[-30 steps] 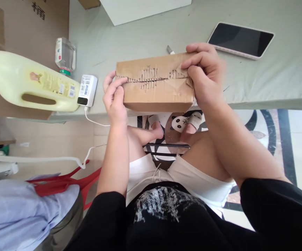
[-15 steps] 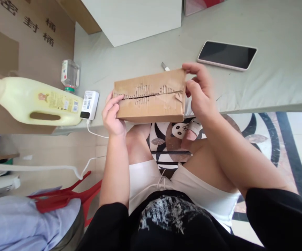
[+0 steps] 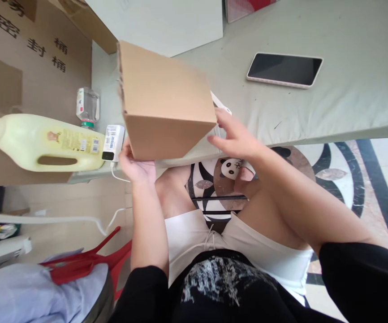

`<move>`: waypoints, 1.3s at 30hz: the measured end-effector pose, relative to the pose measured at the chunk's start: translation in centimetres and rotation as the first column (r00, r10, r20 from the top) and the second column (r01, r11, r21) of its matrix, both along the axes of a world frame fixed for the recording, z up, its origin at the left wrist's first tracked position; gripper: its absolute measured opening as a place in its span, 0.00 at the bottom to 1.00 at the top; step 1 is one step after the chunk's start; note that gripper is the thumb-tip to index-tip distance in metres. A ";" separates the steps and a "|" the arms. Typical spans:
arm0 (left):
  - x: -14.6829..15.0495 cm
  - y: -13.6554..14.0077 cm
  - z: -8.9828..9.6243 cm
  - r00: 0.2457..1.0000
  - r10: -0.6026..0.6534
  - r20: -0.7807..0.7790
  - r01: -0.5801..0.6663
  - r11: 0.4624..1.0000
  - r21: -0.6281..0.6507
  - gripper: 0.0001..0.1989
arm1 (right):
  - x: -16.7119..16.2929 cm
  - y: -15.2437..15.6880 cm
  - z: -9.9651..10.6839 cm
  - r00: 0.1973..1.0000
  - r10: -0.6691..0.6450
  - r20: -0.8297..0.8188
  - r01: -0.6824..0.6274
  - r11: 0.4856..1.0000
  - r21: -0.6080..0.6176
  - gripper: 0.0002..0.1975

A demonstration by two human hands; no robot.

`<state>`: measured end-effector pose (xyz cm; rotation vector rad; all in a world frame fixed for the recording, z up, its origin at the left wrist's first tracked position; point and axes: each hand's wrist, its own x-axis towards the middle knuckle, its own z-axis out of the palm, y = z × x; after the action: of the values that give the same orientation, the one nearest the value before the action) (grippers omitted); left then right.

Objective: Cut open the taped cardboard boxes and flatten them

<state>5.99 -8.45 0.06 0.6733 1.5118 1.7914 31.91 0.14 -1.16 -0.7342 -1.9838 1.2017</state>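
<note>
A plain brown cardboard box (image 3: 169,87) is held up over the table edge, turned so a smooth side faces me and its torn, ragged edge is at the left. My left hand (image 3: 136,166) grips the box at its lower left corner, palm up, with the fingers partly hidden behind it. At the right end, my right hand (image 3: 232,134) has thumb and fingers spread; whether a fingertip touches the box I cannot tell. Partly covered by the box, a slim white tool (image 3: 222,103), apparently a box cutter, lies on the table.
A phone (image 3: 284,69) lies on the cloth-covered table (image 3: 358,89). At left are a large yellow jug (image 3: 53,141), a small clear bottle (image 3: 88,105), a white plugged-in device (image 3: 113,142) and a big carton (image 3: 46,80). A white box (image 3: 167,27) stands behind.
The box has been turned and lifted up and leftward, so its torn seam no longer faces me. My right hand has come off its right end and spread; my left hand has shifted lower left.
</note>
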 end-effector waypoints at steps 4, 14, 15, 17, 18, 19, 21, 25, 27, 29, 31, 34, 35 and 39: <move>2.5 0.1 0.0 0.989 -0.071 0.131 0.082 0.994 -0.078 0.32 | -0.7 -0.8 -0.4 0.995 0.067 0.080 -0.073 0.994 0.083 0.39; 5.0 -1.9 -1.9 0.935 -0.354 0.032 0.307 0.761 -0.572 0.15 | 0.5 -1.0 1.6 0.959 -0.185 -0.213 0.226 0.956 0.186 0.18; 5.0 -2.1 -1.9 0.946 -0.322 -0.020 0.256 0.788 -0.559 0.12 | 0.5 -1.0 1.7 0.959 -0.187 -0.213 0.227 0.957 0.180 0.16; 4.8 -2.4 -1.6 0.961 -0.164 -0.222 0.062 0.912 -0.406 0.11 | 0.4 -1.2 1.6 0.966 -0.157 -0.206 0.196 0.963 0.186 0.14; 4.7 -2.4 -1.2 0.938 -0.061 -0.340 -0.031 0.966 -0.256 0.13 | 0.3 -1.3 1.6 0.970 -0.135 -0.204 0.175 0.965 0.195 0.14; 4.6 -2.3 -0.7 0.891 0.049 -0.451 -0.088 0.994 -0.067 0.15 | 0.1 -1.4 1.5 0.972 -0.113 -0.205 0.155 0.967 0.204 0.14; 4.6 -1.7 0.4 0.766 0.116 -0.632 0.018 0.979 0.202 0.18 | -0.1 -1.5 1.3 0.976 -0.077 -0.204 0.122 0.968 0.218 0.15; 5.1 -0.1 1.1 0.418 0.021 -0.908 0.371 0.909 0.191 0.19 | -0.4 -1.7 1.3 0.979 -0.079 -0.186 0.120 0.967 0.223 0.16; 5.6 0.6 0.3 0.395 0.082 -0.915 0.339 0.913 0.228 0.21 | -0.3 -1.5 1.2 0.973 -0.110 -0.205 0.151 0.969 0.198 0.16; 6.0 1.0 -0.6 0.437 0.141 -0.888 0.279 0.917 0.283 0.23 | -0.3 -0.9 0.8 0.955 -0.205 -0.215 0.238 0.961 0.141 0.16; 6.4 1.2 -1.3 0.476 0.175 -0.862 0.238 0.918 0.318 0.24 | -0.2 -0.1 0.0 0.926 -0.357 -0.119 0.370 0.923 0.110 0.17; 6.7 1.2 -1.7 0.499 0.195 -0.845 0.218 0.915 0.340 0.24 | -0.1 1.0 -1.4 0.842 -0.479 0.248 0.451 0.878 0.163 0.20; 6.8 1.2 -1.7 0.499 0.195 -0.845 0.215 0.916 0.338 0.24 | -0.1 1.2 -1.7 0.807 -0.461 0.370 0.424 0.888 0.180 0.22; 6.6 1.1 -1.7 0.496 0.174 -0.851 0.178 0.939 0.295 0.28 | -0.1 1.4 -1.9 0.712 -0.405 0.574 0.328 0.914 0.237 0.17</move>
<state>12.60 -7.36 -1.62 2.0272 1.7621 1.7974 31.76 1.58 -3.06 -1.5317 -2.2288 0.6276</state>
